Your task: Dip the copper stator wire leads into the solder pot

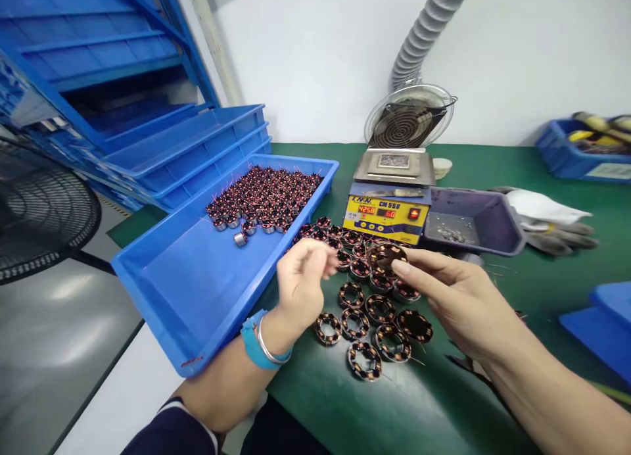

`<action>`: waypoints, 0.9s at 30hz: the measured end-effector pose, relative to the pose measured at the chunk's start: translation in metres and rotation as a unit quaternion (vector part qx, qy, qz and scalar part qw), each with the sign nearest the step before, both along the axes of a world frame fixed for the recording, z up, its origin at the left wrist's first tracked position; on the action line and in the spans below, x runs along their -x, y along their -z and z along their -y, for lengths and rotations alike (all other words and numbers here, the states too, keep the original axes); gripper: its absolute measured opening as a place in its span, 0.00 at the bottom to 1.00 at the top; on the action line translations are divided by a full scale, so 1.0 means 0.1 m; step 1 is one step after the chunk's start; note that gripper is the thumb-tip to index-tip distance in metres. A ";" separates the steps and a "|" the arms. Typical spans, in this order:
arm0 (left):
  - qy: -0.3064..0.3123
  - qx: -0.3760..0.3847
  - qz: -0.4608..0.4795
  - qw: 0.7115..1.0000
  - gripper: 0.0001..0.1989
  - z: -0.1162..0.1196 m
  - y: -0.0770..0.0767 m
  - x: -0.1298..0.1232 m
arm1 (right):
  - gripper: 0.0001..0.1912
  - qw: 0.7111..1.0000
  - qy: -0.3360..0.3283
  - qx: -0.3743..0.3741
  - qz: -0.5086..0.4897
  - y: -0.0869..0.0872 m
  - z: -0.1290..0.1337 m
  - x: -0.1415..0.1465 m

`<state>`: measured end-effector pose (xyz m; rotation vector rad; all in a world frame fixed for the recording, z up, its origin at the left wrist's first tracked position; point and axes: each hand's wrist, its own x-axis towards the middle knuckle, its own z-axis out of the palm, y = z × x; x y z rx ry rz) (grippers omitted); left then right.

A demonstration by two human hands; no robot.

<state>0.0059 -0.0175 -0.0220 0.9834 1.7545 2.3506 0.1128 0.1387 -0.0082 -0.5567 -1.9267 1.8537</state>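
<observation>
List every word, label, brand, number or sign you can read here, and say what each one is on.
"CM 558": yellow front panel of the machine.
"4258", any decimal point unclear: left red display.
"60", any decimal point unclear: right red display.
Brand lettering beside the model number: too blurred to read surely.
Panel's small print: too small.
White label on the right-hand blue bin: unreadable.

"CM 558" and, in red digits, "425.8" on the yellow front panel [383, 229]
</observation>
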 end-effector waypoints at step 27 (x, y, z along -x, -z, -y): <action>0.050 -0.052 -0.049 0.996 0.27 0.05 0.04 0.04 | 0.12 0.831 0.100 -0.523 -0.162 -0.02 0.18 -0.12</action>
